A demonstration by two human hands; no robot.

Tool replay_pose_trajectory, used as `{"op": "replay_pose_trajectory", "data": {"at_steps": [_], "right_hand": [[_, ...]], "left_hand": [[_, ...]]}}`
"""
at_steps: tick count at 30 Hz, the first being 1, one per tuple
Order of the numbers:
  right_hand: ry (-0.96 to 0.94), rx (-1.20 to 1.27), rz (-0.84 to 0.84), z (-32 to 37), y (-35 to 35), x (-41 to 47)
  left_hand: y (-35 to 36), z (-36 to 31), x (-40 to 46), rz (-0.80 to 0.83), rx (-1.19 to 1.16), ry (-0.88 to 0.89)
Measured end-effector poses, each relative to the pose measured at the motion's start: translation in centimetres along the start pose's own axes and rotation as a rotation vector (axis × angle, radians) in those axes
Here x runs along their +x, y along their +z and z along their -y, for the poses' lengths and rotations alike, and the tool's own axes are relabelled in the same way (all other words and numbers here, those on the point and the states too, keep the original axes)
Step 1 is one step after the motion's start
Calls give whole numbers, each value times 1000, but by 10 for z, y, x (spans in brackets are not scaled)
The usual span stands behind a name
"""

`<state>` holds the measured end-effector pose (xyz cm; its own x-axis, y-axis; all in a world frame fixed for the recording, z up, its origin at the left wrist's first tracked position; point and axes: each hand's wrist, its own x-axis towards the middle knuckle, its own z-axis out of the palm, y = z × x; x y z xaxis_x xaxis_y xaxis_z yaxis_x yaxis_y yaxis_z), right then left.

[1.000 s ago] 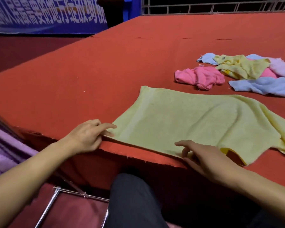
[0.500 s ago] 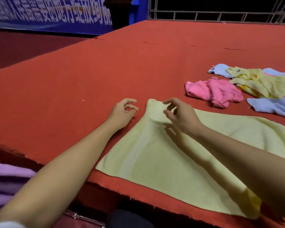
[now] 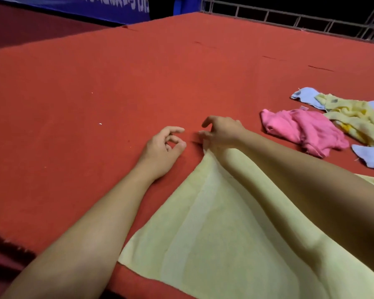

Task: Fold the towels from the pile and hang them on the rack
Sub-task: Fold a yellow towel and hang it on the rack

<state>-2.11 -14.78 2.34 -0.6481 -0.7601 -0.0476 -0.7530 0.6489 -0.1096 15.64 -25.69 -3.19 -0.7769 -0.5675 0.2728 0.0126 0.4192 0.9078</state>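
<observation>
Pinching the far corner of the yellow towel (image 3: 235, 238) — that is what the right hand (image 3: 222, 132) is doing.

The towel is lying flat on the red table (image 3: 117, 83), near edge; the left hand (image 3: 162, 149) is resting beside it, fingers loosely curled, holding nothing — the pile of towels (image 3: 333, 126) is sitting off to the right.

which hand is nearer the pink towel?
Right. The right hand is at the yellow towel far corner, left of the pink towel; the left hand lies farther left.
</observation>
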Motion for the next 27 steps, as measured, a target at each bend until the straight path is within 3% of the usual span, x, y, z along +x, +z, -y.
{"op": "replay_pose_trajectory", "data": {"at_steps": [2,5,7,10,12,16,22,27], "right_hand": [[-36,28,71,1,-7,-2],[-147,337,140,0,-14,-2],[-226,593,14,1,-20,-1],[-200,876,-251,0,-19,9],[-147,747,-341,-4,-9,17],[-39,409,-188,-13,22,27],[-6,466,-343,-22,20,8],[29,565,-385,-49,-6,-77]], "left_hand": [[1,-3,0,-10,15,-3],[1,-8,-1,-38,15,-11],[-1,-6,0,-53,-15,-23],[-1,0,4,-65,-52,-48],[0,-1,4,-86,6,-53],[-2,0,2,-138,169,-14],[0,-2,0,-35,263,-28],[0,-1,1,-40,260,-54]]}}
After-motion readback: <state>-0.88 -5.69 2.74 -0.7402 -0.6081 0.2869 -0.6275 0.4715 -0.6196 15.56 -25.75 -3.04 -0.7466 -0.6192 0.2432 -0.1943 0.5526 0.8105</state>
